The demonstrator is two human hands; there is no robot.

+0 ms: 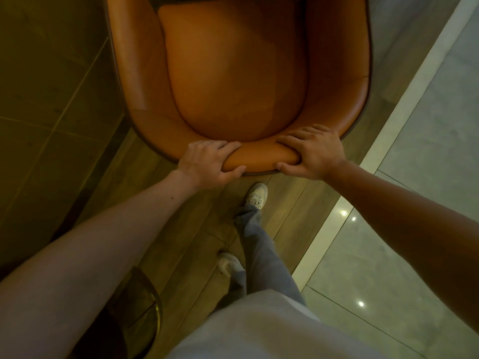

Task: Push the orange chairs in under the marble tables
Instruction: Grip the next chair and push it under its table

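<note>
An orange leather tub chair (pixel 238 73) fills the upper middle of the head view, seen from above and behind. My left hand (pixel 210 164) grips the padded top of its backrest on the left, thumb at the back and fingers over the front. My right hand (pixel 311 154) grips the same rim on the right. A dark edge at the very top of the frame meets the front of the seat; I cannot tell whether it is a table. No marble top is clearly visible.
My legs and pale shoes (pixel 256 195) stand on wood-plank flooring (pixel 186 229) just behind the chair. A glossy grey tiled floor (pixel 414 177) with a pale border strip runs along the right. A dark tiled surface (pixel 46 99) lies to the left. A brass-rimmed object (pixel 153 301) sits at lower left.
</note>
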